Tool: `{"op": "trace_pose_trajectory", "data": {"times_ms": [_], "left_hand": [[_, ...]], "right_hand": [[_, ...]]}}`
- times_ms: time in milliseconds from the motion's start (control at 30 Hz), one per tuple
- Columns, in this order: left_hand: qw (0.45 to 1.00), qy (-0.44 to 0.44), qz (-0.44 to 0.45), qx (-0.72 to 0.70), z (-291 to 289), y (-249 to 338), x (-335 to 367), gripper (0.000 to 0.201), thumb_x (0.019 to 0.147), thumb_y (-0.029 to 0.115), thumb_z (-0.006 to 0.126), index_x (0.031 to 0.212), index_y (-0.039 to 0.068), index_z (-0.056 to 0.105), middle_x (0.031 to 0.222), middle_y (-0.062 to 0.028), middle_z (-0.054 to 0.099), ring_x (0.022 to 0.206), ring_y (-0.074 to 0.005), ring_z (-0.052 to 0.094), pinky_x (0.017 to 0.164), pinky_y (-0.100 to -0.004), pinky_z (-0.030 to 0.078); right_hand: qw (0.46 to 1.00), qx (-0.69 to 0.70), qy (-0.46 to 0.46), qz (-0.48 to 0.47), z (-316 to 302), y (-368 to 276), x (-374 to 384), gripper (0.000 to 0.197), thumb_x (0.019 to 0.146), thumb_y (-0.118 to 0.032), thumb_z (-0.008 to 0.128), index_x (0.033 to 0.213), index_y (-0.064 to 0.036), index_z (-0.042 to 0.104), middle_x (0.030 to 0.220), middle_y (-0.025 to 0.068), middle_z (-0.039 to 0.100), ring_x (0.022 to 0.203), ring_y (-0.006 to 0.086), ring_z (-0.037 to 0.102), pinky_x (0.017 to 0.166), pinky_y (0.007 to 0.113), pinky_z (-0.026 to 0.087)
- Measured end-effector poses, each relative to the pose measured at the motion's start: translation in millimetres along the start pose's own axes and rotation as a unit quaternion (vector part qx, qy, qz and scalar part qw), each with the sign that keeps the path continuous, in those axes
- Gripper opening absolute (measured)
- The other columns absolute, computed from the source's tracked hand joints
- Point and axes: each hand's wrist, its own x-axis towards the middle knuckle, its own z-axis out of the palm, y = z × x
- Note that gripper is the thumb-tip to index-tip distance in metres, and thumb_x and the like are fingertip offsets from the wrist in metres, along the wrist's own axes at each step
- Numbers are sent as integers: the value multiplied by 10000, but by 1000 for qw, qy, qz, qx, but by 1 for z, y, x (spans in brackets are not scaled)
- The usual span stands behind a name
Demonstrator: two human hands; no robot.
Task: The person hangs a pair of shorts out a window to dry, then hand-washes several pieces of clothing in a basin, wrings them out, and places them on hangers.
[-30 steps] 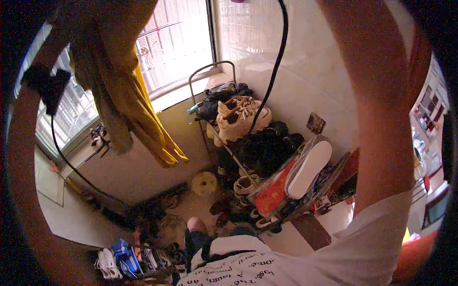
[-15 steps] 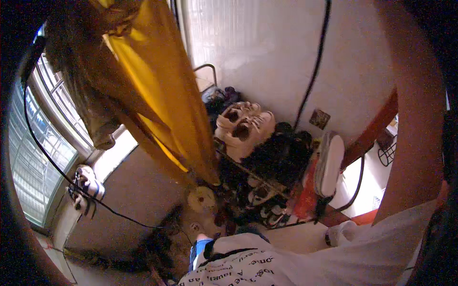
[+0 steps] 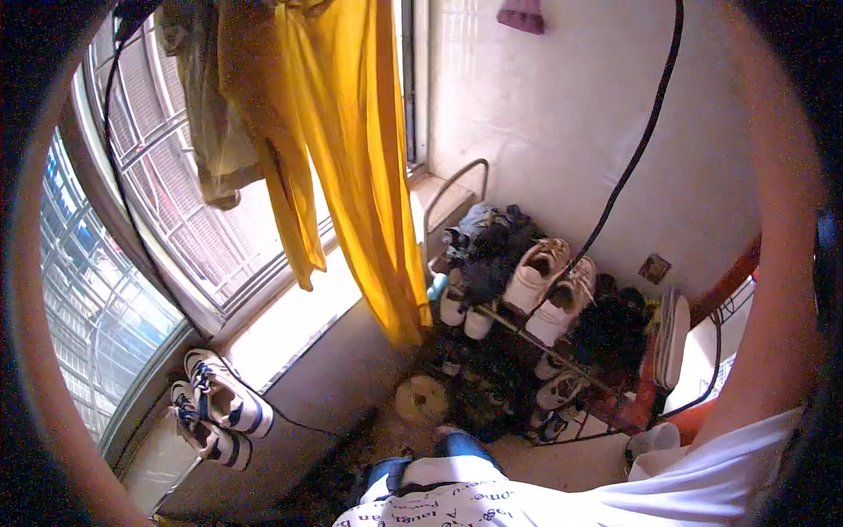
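White-sleeved right arm (image 3: 784, 220) raised along right rim of view, left arm (image 3: 81, 461) along left rim. Both hands beyond frame: grip, anything held, cannot be told. Yellow garment (image 3: 356, 158) hangs before window (image 3: 162, 132), left of centre.

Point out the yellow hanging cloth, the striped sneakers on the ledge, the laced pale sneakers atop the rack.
Yellow hanging cloth (image 3: 351, 154): head view, middle of its front fall.
Striped sneakers (image 3: 232, 406): head view, upper shoe's foot opening.
Laced pale sneakers (image 3: 550, 321): head view, right-hand shoe's lower end.
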Motion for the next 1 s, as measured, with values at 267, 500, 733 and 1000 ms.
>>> {"op": "trace_pose_trajectory", "data": {"times_ms": [267, 500, 733, 1000], "left_hand": [[998, 21, 18, 61, -53, -19, 41, 691, 809, 339, 592, 1283, -59, 283, 1263, -192, 401, 1096, -285, 467, 910, -376, 425], [993, 28, 49, 106, -85, -19, 71, 710, 804, 345, 601, 1286, -61, 275, 1266, -195, 395, 1099, -288, 465, 911, -377, 424], [988, 25, 153, 25, -59, -48, 77, 663, 789, 333, 627, 1250, -50, 343, 1160, -175, 491, 1009, -242, 533, 853, -314, 460], [995, 76, -23, 66, 93, -28, -108, 1287, 550, 450, 792, 1342, -23, -106, 1356, -308, 44, 1282, -437, 99, 1060, -454, 199]], "right_hand": [[999, 16, -35, 27, 13, 44, 37, 228, 698, -36, 567, 924, -14, 577, 812, 117, 604, 757, 226, 576, 656, 309, 470], [997, -40, -57, -33, -15, 14, 111, 225, 701, -30, 565, 925, -12, 574, 812, 116, 601, 758, 221, 574, 655, 308, 468], [976, -140, -71, -154, -44, -38, 210, 221, 705, -24, 563, 925, -10, 571, 813, 115, 598, 760, 215, 572, 654, 307, 467], [917, -265, -63, -291, -49, -113, 303, 217, 709, -18, 560, 925, -7, 567, 814, 115, 595, 762, 209, 569, 653, 306, 466]]}}
